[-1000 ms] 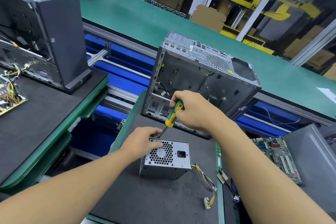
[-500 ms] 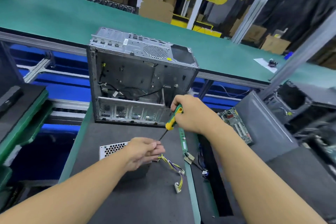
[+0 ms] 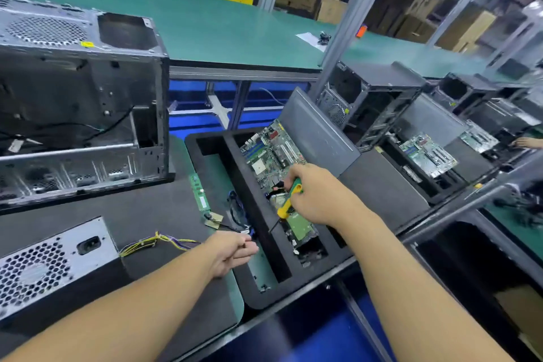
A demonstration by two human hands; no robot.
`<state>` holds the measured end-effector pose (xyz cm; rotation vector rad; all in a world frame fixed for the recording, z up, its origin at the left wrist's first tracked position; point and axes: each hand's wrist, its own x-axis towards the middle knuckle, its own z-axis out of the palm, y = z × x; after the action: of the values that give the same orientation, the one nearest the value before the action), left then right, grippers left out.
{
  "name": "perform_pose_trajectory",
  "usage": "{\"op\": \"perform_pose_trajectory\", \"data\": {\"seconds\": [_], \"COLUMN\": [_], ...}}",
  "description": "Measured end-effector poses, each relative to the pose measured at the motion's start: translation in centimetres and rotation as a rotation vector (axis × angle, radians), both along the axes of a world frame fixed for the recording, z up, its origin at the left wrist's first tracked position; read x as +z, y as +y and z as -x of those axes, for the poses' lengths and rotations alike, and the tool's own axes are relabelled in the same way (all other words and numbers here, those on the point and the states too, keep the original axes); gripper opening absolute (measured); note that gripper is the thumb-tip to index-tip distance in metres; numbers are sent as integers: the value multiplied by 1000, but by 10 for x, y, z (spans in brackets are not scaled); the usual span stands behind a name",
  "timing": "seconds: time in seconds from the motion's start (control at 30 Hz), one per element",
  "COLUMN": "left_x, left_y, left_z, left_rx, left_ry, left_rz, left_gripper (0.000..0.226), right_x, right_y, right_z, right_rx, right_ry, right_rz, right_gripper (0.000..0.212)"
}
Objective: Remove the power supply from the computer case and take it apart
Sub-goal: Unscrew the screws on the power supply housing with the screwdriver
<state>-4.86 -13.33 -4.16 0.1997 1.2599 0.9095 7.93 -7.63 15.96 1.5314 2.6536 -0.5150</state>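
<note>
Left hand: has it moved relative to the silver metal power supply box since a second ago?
Yes. The left hand has left the silver metal power supply box and now sits to its right, past its yellow wires.

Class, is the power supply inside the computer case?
No, the grey perforated metal power supply lies on the dark mat, outside the grey case.

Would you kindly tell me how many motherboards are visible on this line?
3: a motherboard in the nearest black tray, another to its right, a third farther right still; more may be hidden.
</note>
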Motion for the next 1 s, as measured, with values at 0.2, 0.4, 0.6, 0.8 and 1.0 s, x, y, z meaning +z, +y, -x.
{"op": "perform_pose_trajectory", "data": {"seconds": [0.2, 0.4, 0.6, 0.8, 1.0], "left_x": [4, 13, 35, 47, 29], "left_y": [20, 18, -17, -75, -174], "left_z": [-32, -9, 50, 140, 237], "left_rx": [-63, 32, -59, -262, -540], "left_ry": [-145, 293, 795, 1440, 1488], "left_rz": [-8, -193, -454, -450, -50], "left_gripper": [52, 52, 25, 23, 95], "right_x": [-4, -7, -10, -4, -2], "right_y": [3, 6, -4, -41, -88], "right_z": [-25, -18, 32, 123, 213], "right_rx": [-24, -19, 114, 280, 457], "right_ry": [10, 46, 124, 225, 278], "right_rz": [2, 10, -42, -60, -50], "right_gripper": [20, 25, 20, 28, 32]}}
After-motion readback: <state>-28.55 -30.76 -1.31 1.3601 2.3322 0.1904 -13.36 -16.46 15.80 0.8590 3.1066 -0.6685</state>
